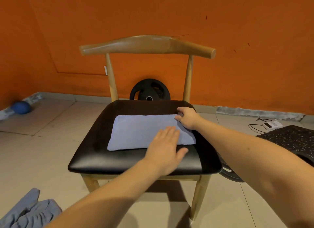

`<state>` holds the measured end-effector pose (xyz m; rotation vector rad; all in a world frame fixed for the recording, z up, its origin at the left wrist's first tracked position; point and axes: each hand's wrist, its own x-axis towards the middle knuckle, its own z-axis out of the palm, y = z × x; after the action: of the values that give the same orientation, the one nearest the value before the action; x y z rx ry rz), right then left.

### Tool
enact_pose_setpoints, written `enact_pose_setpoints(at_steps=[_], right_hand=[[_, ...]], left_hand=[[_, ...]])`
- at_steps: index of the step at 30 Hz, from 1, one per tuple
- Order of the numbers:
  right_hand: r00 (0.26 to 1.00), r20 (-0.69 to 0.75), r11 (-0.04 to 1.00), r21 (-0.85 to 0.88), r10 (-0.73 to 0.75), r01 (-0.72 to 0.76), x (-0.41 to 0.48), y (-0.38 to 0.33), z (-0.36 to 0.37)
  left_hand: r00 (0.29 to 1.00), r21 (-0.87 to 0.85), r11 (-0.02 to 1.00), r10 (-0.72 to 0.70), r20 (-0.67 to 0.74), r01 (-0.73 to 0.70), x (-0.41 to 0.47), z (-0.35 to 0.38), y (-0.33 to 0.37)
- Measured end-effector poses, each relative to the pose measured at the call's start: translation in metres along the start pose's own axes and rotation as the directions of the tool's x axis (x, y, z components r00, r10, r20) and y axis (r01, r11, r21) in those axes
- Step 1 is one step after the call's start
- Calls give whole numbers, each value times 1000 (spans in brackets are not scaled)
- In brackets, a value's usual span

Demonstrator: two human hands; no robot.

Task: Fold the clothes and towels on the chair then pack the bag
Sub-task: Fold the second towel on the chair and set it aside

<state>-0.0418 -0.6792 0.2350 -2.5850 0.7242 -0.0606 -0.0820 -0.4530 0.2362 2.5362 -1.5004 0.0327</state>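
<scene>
Towel (149, 131) folded, mid chair seat (136, 163) | left hand (165, 148) flat, fingers straight, pressing 5 o'clock edge | right hand (186, 117) pinches 2 o'clock corner | folding step; next probably folds toward 9 o'clock

1 black weight plate (149, 90) stands on edge, leaning against the orange wall (237, 40) that rises behind it; its centre hole and 2 of its grip slots show. Far to the left of the plate, 1 blue ball (21, 107) rests on the floor close to the wall's grey base strip (254, 111). Up and to the left of the plate, a small white fitting (105, 70) sits on the wall. Well to the right of the plate, a white device (271, 125) lies on the pale tiled floor (42, 151) with a thin black cable (253, 127) looping from it. Just in front of that device, further from the plate, lies a black speckled mat (288, 137).
</scene>
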Motion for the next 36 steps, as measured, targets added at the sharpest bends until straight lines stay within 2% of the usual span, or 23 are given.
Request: enact_pose_setpoints(at_steps=[3, 7, 14, 18, 21, 27, 31, 34, 36], right_hand=[[999, -33, 1000, 1, -5, 5, -1, -3, -7], [999, -50, 982, 191, 14, -4, -27, -10, -26], [976, 122, 835, 505, 182, -219, -98, -20, -49], [930, 237, 721, 587, 281, -367, -139, -20, -50], [909, 267, 663, 622, 322, -417, -165, -18, -45], [915, 245, 599, 695, 322, -397, -216, -14, -24], [948, 220, 641, 698, 231, -319, -248, -11, -8], [960, 196, 645, 711, 198, -279, -261, -7, 3], [976, 143, 683, 697, 162, -215, -267, 0, 8]], left_hand=[[999, 85, 996, -13, 41, 9, -1, 17, 14], [999, 73, 997, 2, -47, 2, -12, 19, 13], [986, 80, 995, 76, -150, -65, -46, 19, 4], [981, 106, 991, 95, -170, -77, -59, 25, -1], [977, 104, 991, 100, -187, -81, -68, 25, -2], [980, -15, 991, 132, -152, -136, -111, 8, -13], [983, -117, 981, 140, -115, -154, -136, -4, -25], [988, -179, 977, 97, -120, -118, -144, -7, -28], [988, -227, 970, 54, -143, -85, -148, -7, -28]])
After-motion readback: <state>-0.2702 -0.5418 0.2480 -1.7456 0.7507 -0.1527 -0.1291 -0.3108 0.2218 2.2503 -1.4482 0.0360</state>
